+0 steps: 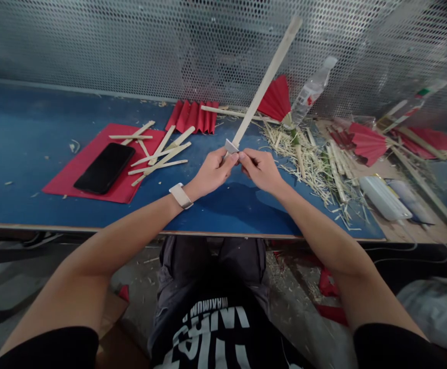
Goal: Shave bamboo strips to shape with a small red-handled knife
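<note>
A long, pale bamboo strip (267,77) slants up and away toward the mesh panel, its near end between my hands above the blue table. My left hand (214,171), with a pale band on its wrist, is closed around that near end. A small grey flat piece (231,147) lies across the strip there. With thumb and fingers pinched, my right hand (259,166) meets the right end of the grey piece, close against my left fingertips. What sits inside both grips is partly hidden by the fingers.
On the blue table (12,154), a black phone (105,167) lies on red paper (64,182) beside several short bamboo strips (162,166). Pleated red paper (192,117) rests behind. Rightward are bamboo shavings (315,174), a plastic bottle (311,95) and red paper fans (367,143). A perforated metal panel (111,51) stands behind.
</note>
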A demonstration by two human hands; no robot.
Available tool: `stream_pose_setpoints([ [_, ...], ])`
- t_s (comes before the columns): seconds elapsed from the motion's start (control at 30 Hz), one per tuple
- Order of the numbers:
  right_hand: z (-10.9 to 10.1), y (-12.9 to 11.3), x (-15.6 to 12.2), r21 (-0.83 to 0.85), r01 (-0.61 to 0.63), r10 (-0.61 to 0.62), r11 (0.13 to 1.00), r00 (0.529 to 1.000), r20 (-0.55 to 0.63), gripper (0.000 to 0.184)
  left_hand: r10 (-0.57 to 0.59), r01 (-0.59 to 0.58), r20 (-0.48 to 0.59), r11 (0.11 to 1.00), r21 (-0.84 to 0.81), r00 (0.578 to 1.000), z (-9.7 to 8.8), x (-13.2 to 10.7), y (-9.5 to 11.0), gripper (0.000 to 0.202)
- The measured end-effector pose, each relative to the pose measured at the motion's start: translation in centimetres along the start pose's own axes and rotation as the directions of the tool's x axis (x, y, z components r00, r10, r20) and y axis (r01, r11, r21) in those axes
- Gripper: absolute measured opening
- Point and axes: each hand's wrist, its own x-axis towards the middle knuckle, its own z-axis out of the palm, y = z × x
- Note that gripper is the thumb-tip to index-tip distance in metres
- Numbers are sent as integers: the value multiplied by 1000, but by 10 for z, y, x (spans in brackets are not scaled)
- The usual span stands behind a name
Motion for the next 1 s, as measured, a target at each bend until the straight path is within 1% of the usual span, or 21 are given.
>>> stream_pose_setpoints([
  [0.1,-12,2,2,72,-6,-3,997,992,123,69,0,-2,53,999,35,999,0,0,1,51],
  [0.2,-17,2,2,193,-63,21,979,976,216,67,21,-26,73,997,73,997,-1,-1,1,49],
  [0.37,-14,1,1,358,-167,72,919,962,263,65,68,-76,73,990,116,995,-1,-1,4,54],
  [0.43,-16,0,0,414,-250,108,875,936,336,62,100,-110,75,982,152,992,-2,-1,9,56],
  [0.5,-21,-2,0,433,-328,134,839,897,420,60,140,-158,97,962,222,985,-4,-1,13,58],
  [0.57,-26,-3,1,421,-368,149,829,870,469,59,168,-199,128,933,300,978,-7,0,15,58],
  [0.6,-28,-3,1,411,-375,154,831,865,478,59,174,-211,138,921,328,975,-8,0,16,58],
  [0.67,-29,-2,1,395,-364,161,843,872,461,61,177,-213,133,912,350,975,-9,1,15,58],
  [0.73,-24,-1,1,395,-324,158,860,904,398,62,174,-197,97,916,348,980,-10,1,12,58],
  [0.83,-13,-1,0,410,-267,160,872,948,275,62,167,-168,35,922,350,985,-8,1,9,59],
  [1.0,6,-6,-3,421,-201,159,884,978,132,62,194,-169,-43,927,336,980,-6,1,9,61],
])
